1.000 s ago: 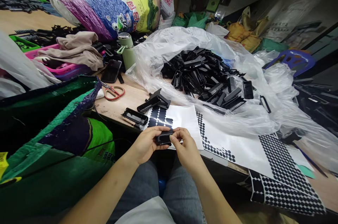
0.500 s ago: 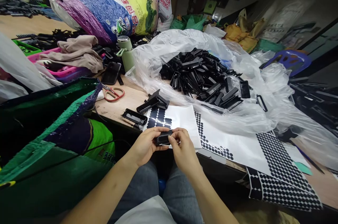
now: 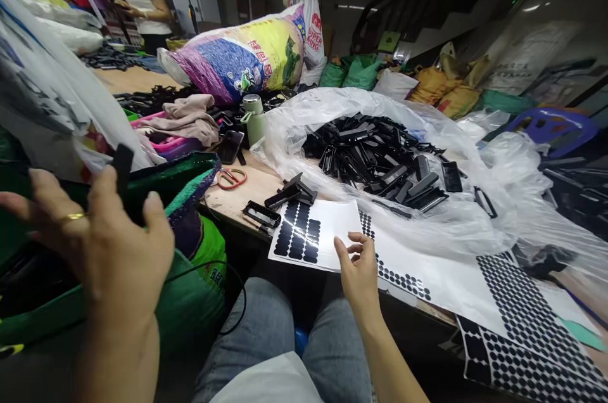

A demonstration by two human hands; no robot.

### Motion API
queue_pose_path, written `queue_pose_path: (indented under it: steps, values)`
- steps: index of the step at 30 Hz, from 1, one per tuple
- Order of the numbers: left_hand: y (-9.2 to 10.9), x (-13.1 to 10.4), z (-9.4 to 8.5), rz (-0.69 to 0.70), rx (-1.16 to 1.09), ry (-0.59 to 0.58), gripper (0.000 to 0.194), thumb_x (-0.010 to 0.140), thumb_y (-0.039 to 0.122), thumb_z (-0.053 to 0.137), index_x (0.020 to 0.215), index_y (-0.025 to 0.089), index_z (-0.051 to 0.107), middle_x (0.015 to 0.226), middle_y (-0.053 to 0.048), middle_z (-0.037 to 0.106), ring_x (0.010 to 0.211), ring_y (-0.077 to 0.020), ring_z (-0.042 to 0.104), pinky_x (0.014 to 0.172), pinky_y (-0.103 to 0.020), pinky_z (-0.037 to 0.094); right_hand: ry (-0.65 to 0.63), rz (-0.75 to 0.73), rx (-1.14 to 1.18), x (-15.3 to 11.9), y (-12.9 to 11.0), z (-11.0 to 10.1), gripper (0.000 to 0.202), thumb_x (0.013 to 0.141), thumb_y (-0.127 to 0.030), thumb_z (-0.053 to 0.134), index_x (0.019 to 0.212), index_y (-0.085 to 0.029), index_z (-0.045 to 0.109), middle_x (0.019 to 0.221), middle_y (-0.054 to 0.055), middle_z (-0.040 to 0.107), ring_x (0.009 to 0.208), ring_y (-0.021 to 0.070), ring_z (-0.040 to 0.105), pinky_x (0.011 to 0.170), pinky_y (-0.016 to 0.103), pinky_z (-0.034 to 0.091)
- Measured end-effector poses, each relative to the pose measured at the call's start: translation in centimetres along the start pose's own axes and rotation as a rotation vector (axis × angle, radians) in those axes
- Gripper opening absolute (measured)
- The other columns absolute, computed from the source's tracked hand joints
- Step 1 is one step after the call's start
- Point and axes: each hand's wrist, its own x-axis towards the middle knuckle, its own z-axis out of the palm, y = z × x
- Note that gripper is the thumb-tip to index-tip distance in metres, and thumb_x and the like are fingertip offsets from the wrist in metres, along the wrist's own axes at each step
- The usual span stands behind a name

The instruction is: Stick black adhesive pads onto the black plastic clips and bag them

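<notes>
My left hand [image 3: 111, 244] is raised over the open green bag [image 3: 190, 200], its fingers spread. A small black plastic piece [image 3: 122, 170] shows just beyond the index finger; whether it still touches the fingers I cannot tell. More black pieces lie dimly inside the bag. My right hand [image 3: 360, 273] hovers by the edge of a white sheet of black oval stickers [image 3: 327, 219]; thumb and fingers are curved apart with nothing between them. Left of that sheet are some loose black plastic casings [image 3: 291, 191] and an open black shell [image 3: 261, 214].
A heap of black casings [image 3: 365, 149] rests on clear plastic film [image 3: 456, 225]. Sheets of round black stickers [image 3: 527, 308] overhang the table's right front edge. Red-handled scissors [image 3: 232, 179], a phone [image 3: 230, 147] and a green flask [image 3: 253, 119] stand left. A person [image 3: 147, 0] is at the back.
My hands have parted. The left has swung left over the green bag with the black piece, letting its fingers spread; the right has let go and shifted right. The view has turned left.
</notes>
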Motion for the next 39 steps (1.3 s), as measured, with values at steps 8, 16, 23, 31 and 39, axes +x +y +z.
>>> queue_pose_path:
  steps: [8,16,23,31,39]
  values:
    - [-0.5,-5.4,15.5,0.284,0.223,-0.765,0.069,0.065,-0.002,0.044,0.131,0.021,0.041,0.145,-0.013,0.022,0.134,-0.034,0.008,0.1,-0.059,0.019,-0.049,0.014,0.012,-0.5,2.3,-0.9,0.035,0.073,-0.048,0.054,0.093,-0.021,0.047,0.095,0.005,0.051,0.073,0.0155,0.049,0.06,0.027,0.04]
    - [-1.9,-3.4,20.8,0.401,0.011,-0.88,0.04,0.081,0.02,0.044,0.12,0.024,0.052,0.116,-0.009,0.055,0.108,-0.0243,0.05,0.097,-0.049,0.032,-0.06,0.127,-0.03,-0.7,3.5,-2.1,0.036,0.07,-0.051,0.055,0.09,-0.021,0.051,0.072,0.0,0.049,0.056,0.0134,0.046,0.053,0.027,0.039]
    - [-1.0,-2.5,21.2,0.43,0.01,-0.823,0.049,0.076,0.015,0.049,0.124,0.022,0.047,0.116,-0.01,0.051,0.104,-0.0226,0.05,0.086,-0.033,0.041,-0.087,0.14,-0.023,-0.8,3.2,-1.6,0.036,0.069,-0.052,0.055,0.087,-0.02,0.053,0.07,0.0,0.05,0.057,0.0143,0.047,0.053,0.027,0.039]
    - [1.0,-2.1,23.7,0.491,0.063,-0.89,0.051,0.067,0.001,0.049,0.116,0.014,0.049,0.098,-0.013,0.059,0.101,-0.0263,0.053,0.085,-0.038,0.04,-0.094,0.126,-0.024,-1.2,3.7,-2.4,0.036,0.069,-0.053,0.054,0.084,-0.021,0.052,0.067,-0.001,0.05,0.055,0.014,0.046,0.053,0.026,0.038]
    - [3.3,-1.5,19.5,0.469,0.059,-0.822,0.041,0.067,0.003,0.052,0.105,0.017,0.052,0.099,-0.01,0.059,0.1,-0.0228,0.052,0.085,-0.033,0.043,-0.083,0.079,0.014,-1.7,4.4,-3.1,0.031,0.07,-0.05,0.055,0.078,-0.02,0.053,0.061,-0.002,0.049,0.055,0.0142,0.047,0.052,0.025,0.038]
